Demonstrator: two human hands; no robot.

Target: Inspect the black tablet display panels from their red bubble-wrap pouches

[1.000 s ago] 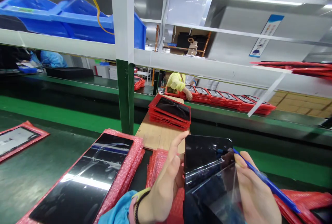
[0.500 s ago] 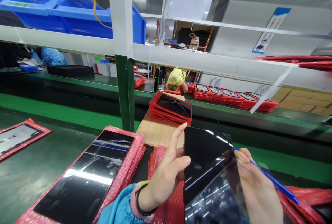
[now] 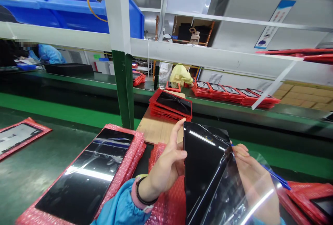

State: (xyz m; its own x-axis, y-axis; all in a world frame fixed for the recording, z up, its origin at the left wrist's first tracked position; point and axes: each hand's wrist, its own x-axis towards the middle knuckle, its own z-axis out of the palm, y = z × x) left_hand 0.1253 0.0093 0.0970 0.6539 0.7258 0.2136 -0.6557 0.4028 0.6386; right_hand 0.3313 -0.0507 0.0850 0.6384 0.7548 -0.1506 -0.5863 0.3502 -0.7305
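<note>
My left hand (image 3: 166, 164) grips the left edge of a black glass screen panel (image 3: 199, 162) tilted up in front of me. At the panel's right side, my right hand (image 3: 256, 178) pinches a clear protective film (image 3: 227, 193), which is partly lifted off the glass and curls over the fingers. A thin blue tool (image 3: 279, 179) sticks out behind the right hand; its full shape is hidden. Another glossy black screen panel (image 3: 85, 173) lies to the left on red bubble wrap (image 3: 134, 162). More red bubble wrap (image 3: 169, 200) is under the held panel.
A stack of red-wrapped panels (image 3: 170, 105) stands on a wooden board (image 3: 148, 129) ahead. More red packs (image 3: 307, 197) lie at right. A green-wrapped post (image 3: 123, 89) rises left of centre. Blue bins (image 3: 70, 13) sit on the overhead shelf. A person in yellow (image 3: 180, 74) works across the line.
The film has come further away from the panel and now folds over my right hand. The blue tool sits lower behind that hand. My left hand keeps its hold.
</note>
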